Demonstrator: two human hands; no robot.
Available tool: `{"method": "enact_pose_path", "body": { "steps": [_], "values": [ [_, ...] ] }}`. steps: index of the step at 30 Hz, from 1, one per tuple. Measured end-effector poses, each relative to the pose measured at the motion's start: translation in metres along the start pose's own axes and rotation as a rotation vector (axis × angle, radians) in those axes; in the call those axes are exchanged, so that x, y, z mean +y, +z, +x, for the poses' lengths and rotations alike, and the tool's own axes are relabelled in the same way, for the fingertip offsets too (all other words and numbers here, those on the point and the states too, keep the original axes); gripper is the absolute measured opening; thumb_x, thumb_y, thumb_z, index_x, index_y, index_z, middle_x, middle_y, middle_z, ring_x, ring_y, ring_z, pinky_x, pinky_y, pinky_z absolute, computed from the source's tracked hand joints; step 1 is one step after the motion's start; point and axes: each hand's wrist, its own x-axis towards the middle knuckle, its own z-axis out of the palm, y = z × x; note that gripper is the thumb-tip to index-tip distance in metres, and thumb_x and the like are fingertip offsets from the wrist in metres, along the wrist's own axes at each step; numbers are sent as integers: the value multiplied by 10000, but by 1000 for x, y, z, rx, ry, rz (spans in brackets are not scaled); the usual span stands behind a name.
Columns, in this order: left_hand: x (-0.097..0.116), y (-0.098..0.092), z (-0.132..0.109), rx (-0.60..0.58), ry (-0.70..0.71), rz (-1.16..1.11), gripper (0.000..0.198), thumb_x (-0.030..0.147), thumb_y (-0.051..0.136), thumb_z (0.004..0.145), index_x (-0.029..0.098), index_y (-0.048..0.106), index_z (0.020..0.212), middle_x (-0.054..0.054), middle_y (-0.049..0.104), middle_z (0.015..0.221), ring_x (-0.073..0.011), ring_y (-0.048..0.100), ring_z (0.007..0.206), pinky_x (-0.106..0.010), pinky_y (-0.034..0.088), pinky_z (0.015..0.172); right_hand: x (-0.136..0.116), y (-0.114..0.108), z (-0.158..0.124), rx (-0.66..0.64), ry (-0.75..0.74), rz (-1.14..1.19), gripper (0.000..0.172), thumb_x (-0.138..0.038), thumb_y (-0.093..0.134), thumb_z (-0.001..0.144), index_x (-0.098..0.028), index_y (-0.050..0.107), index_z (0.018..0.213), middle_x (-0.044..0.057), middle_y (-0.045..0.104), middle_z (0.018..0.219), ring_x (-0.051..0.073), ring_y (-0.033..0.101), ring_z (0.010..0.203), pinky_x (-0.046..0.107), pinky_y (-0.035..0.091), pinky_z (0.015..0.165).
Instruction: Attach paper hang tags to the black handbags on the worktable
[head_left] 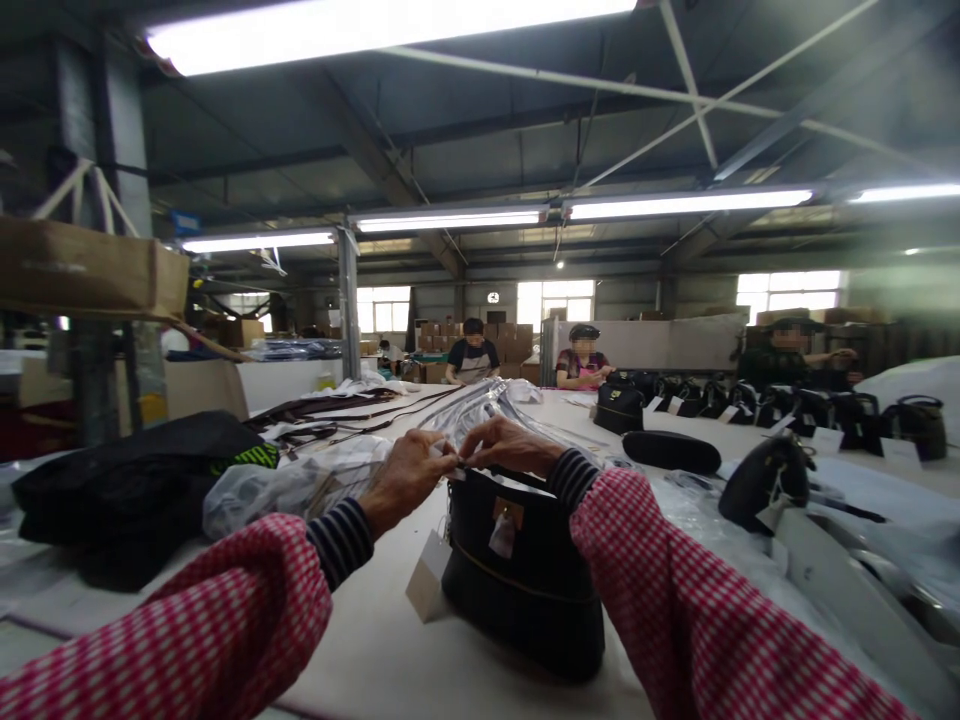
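Observation:
A black handbag (525, 590) with a thin gold line stands upright on the table right in front of me. A small clear wrap covers the gold clasp (505, 520) on its front, and a white hang tag (428, 577) dangles at its left side. Above the bag's top left edge, my left hand (409, 472) pinches a small piece of white wrapping. My right hand (510, 445) meets it there, thumb and fingers closed on the same spot. Exactly what lies between the right fingertips is too small to make out.
Black fabric (142, 480) and clear plastic bags (292, 485) lie at left, with brown straps (352, 405) behind. To the right are a black oval piece (671, 452), another black bag (766, 480) and a row of tagged handbags (780, 408). Several people work across the table.

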Motion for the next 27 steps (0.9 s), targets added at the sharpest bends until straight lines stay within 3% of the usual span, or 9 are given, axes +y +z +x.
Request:
{"method": "enact_pose_path", "body": {
  "steps": [11, 20, 27],
  "values": [
    [1, 9, -2, 23, -41, -135, 113, 223, 605, 670, 146, 685, 688, 14, 625, 596, -128, 532, 586, -218, 337, 539, 4, 14, -11, 227, -60, -190, 112, -108, 660, 717, -146, 757, 759, 17, 669, 769, 141, 583, 756, 252, 435, 719],
    [5, 5, 0, -56, -77, -176, 117, 242, 641, 638, 135, 686, 645, 15, 589, 552, -102, 433, 515, -214, 263, 488, 2, 16, -13, 227, -55, -335, 136, -107, 621, 764, -144, 750, 788, 6, 685, 702, 133, 617, 690, 222, 412, 630],
    [-3, 10, 3, -59, -165, -268, 126, 175, 654, 600, 124, 708, 702, -13, 640, 580, -102, 453, 505, -204, 263, 462, -10, 25, -18, 268, -104, -558, 115, -85, 645, 751, -175, 713, 769, 23, 656, 834, 149, 566, 777, 257, 356, 673]
  ]
}}
